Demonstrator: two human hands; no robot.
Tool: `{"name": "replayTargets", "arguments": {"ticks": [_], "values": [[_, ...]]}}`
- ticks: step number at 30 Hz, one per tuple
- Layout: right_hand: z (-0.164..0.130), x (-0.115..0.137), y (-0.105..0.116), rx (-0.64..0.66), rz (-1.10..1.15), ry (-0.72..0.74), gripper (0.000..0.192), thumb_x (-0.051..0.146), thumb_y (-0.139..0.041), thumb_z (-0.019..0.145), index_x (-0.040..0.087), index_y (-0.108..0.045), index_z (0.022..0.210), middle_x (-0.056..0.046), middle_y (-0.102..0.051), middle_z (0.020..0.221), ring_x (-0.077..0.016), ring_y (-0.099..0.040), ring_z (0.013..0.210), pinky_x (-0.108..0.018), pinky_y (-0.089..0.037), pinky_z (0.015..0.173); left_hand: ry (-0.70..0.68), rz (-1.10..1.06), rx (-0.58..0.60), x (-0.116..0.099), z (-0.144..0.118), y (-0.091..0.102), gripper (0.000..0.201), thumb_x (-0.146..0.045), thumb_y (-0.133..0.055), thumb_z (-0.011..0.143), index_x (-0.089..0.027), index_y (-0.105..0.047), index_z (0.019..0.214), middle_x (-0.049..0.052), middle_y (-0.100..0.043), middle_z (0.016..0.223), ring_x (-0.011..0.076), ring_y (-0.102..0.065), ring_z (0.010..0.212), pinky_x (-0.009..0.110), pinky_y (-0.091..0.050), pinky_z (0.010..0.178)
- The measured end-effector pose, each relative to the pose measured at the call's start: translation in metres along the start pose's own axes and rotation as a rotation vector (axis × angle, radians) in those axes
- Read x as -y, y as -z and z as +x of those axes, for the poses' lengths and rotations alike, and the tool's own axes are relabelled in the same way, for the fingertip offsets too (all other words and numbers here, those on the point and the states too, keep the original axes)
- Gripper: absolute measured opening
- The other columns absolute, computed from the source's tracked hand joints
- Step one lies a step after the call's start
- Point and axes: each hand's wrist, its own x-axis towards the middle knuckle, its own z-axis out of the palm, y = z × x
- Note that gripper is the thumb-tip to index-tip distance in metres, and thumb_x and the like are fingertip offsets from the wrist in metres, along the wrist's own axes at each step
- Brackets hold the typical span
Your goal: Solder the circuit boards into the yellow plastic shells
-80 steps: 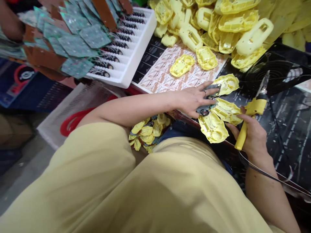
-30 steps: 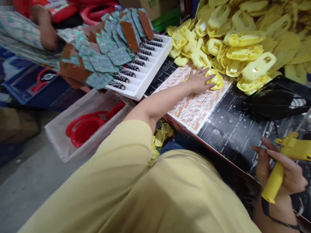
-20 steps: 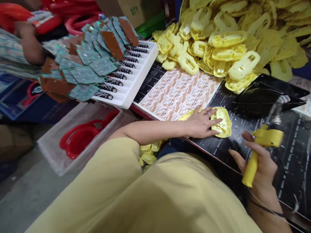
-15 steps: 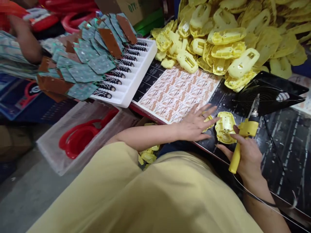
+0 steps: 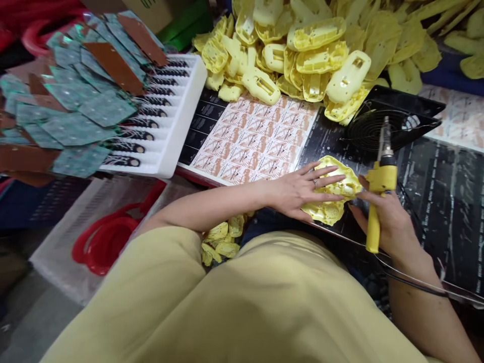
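Yellow plastic shells (image 5: 333, 196) – two, poss. more, overlapping – lie at the near edge of the black mat (image 5: 446, 201), just in front of the person. Left hand (image 5: 298, 190) rests flat on them, fingers spread, palm down; pressing, not clasped round anything. Right hand (image 5: 389, 222) closed round the yellow handle of a soldering iron (image 5: 378, 191), tip pointing up and away, fingertips touching the shells' right edge. Cord runs from the handle base across the mat to the right. Behind: black fan guard (image 5: 378, 128) on the mat, sticker sheet (image 5: 257, 138) to its left, large heap of yellow shells (image 5: 302, 50) beyond. Far left – white tray (image 5: 181, 126) w/ rows of small dark parts, green and brown circuit boards (image 5: 75, 101) piled over it. Red hoops (image 5: 102, 242) in a clear bin below table level.
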Motion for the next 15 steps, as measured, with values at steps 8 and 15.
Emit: {"name": "replayTargets", "arguments": {"ticks": [8, 15], "values": [[-0.016, 0.009, 0.009, -0.345, 0.015, -0.100, 0.026, 0.015, -0.078, 0.098, 0.027, -0.069, 0.119, -0.008, -0.085, 0.124, -0.0234, -0.086, 0.092, -0.030, -0.071, 0.080, 0.271, 0.091, 0.076, -0.023, 0.034, -0.004, 0.089, -0.071, -0.060, 0.108, -0.019, -0.042, 0.178, 0.025, -0.032, 0.185, 0.0473, -0.030, 0.174, 0.070, -0.035, 0.135], [-0.023, 0.000, 0.001, -0.392, 0.032, -0.119, 0.022, 0.021, -0.084, 0.096, 0.029, -0.072, 0.112, -0.003, -0.087, 0.113, -0.0213, -0.084, 0.078, -0.026, -0.070, 0.069, 0.353, 0.101, -0.039, -0.038, 0.015, -0.006, 0.085, -0.075, -0.057, 0.108, -0.021, -0.052, 0.173, 0.025, -0.044, 0.179, 0.0482, -0.045, 0.166, 0.073, -0.038, 0.131]]}}
